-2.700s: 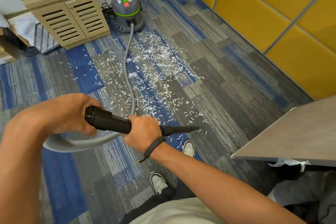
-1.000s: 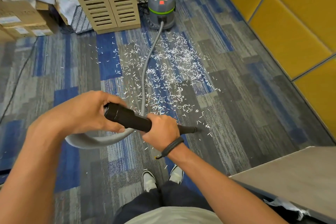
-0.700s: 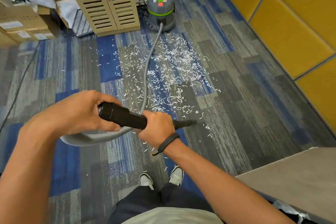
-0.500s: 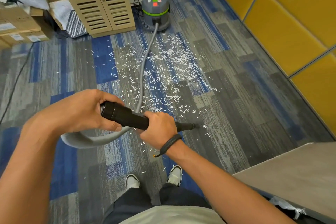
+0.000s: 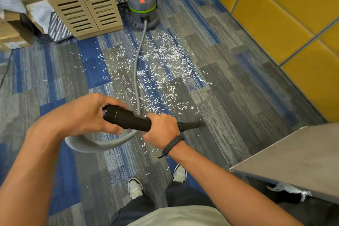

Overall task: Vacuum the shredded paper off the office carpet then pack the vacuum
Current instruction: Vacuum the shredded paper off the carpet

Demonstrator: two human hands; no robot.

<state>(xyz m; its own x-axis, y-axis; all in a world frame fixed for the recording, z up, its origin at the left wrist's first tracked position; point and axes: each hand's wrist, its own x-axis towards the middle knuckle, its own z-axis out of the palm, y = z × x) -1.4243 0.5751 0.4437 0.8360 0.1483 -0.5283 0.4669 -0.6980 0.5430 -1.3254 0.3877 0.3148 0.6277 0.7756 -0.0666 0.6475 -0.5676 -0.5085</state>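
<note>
Shredded paper [image 5: 161, 71], white strips too many to count, is spread over the blue-and-grey carpet [image 5: 238, 86] at the centre of the frame, thickest in the upper middle and thinning toward the lower centre. One black nozzle [image 5: 190, 125] is held just right of centre, its tip at the near right fringe of the scatter. It is grasped at its thin forward part by the right hand [image 5: 161, 128], fingers clenched round it; the thick rear cuff is clasped by the left hand [image 5: 91, 113], likewise wrapped. One grey hose [image 5: 136, 71] is looped below the hands and run up through the strips to one grey-and-green vacuum canister [image 5: 142, 10] at upper centre. Against the frames of a second before, the nozzle tip is found at nearly the same carpet spot and the scatter is little reduced; only the viewpoint has shifted. Vacuuming is therefore judged barely begun, packing not yet due. Outward: one slatted cabinet [image 5: 82, 5], upper left; cardboard boxes [image 5: 11, 38], far left, count unclear; yellow wall panels [image 5: 275, 14], right; one desk corner [image 5: 293, 161], lower right; two shoes [image 5: 135, 188], bottom centre.
</note>
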